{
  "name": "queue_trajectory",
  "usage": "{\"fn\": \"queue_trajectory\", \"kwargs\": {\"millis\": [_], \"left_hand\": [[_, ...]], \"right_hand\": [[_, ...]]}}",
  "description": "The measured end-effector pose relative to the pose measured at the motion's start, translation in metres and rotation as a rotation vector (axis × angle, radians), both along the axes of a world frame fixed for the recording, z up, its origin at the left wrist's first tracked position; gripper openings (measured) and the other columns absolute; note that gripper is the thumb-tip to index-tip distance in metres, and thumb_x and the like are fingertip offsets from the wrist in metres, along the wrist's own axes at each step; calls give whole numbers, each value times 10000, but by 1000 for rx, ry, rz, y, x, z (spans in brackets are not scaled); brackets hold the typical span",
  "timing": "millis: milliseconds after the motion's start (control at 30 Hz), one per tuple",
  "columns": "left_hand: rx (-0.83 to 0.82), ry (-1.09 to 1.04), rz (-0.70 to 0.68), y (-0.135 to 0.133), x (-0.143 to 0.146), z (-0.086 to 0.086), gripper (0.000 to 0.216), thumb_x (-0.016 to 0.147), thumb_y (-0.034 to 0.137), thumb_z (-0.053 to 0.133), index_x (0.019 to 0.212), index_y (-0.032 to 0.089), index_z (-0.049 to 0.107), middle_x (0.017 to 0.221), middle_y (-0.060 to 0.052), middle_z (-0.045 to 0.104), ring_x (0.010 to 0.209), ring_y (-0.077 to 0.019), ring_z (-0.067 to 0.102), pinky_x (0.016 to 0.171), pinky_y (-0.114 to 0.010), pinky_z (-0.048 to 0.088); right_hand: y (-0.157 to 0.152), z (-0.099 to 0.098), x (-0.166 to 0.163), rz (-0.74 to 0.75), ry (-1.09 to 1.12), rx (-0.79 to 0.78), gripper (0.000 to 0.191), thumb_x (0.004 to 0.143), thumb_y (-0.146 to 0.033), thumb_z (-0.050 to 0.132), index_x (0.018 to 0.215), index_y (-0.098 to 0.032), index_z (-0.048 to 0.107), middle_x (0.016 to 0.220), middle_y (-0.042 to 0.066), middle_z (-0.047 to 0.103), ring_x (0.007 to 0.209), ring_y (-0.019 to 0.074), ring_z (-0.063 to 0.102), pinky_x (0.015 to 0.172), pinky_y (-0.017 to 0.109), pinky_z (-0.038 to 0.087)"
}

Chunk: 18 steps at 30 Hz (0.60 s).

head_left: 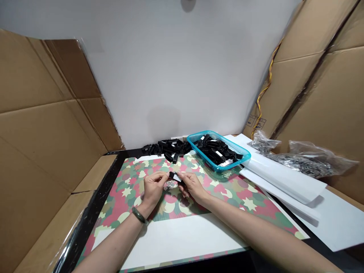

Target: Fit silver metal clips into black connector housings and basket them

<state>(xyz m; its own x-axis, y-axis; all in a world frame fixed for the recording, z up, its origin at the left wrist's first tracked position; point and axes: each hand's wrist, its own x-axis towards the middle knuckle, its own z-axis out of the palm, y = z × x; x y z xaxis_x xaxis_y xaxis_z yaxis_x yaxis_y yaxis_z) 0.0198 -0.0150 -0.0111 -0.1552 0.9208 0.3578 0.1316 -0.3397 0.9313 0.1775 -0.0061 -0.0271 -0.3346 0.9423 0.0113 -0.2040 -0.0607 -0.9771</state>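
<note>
Between my two hands is a small black plastic piece with a white label, held above the patterned sheet. My left hand pinches its left end, while my right hand grips the right end with thumb and fingers. Just below the piece, a little heap of small shiny parts lies on the sheet, partly hidden by my fingers. What exactly the black piece is, I cannot make out.
A turquoise basket full of similar black pieces stands at the back right. Left of it lies a loose pile of black pieces. Clear bags of small metal parts rest on white sheets. Cardboard walls flank both sides.
</note>
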Motion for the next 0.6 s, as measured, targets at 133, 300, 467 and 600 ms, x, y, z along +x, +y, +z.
{"fn": "queue_trajectory", "kwargs": {"millis": [133, 300, 467, 600], "left_hand": [[-234, -217, 2, 1, 3, 0, 211, 635, 355, 749, 594, 148, 735, 605, -60, 684, 575, -168, 619, 537, -266, 488], [-355, -338, 8, 1, 6, 3, 220, 575, 345, 779, 579, 134, 716, 563, -52, 660, 543, -151, 600, 520, -250, 470], [-384, -388, 1, 1, 6, 2, 204, 579, 323, 763, 543, 138, 683, 534, -45, 656, 500, -131, 576, 531, -249, 473], [-365, -388, -5, 2, 6, 0, 212, 590, 326, 780, 558, 139, 686, 551, -44, 665, 503, -132, 581, 521, -254, 483]], "right_hand": [[0, -3, -2, 15, 43, -54, 589, 779, -701, 606, 552, -166, 510, 391, -51, 475, 258, 40, 339, 324, 188, 355], [3, -10, -3, 61, 67, -118, 599, 803, -693, 589, 540, -159, 521, 361, -49, 451, 258, 52, 341, 336, 200, 387], [5, -15, -3, 79, 51, -143, 622, 825, -705, 548, 526, -160, 509, 327, -48, 421, 269, 60, 365, 349, 188, 398], [4, -13, -4, 100, 67, -149, 620, 810, -712, 559, 529, -161, 516, 319, -43, 415, 276, 87, 417, 317, 188, 378]]}}
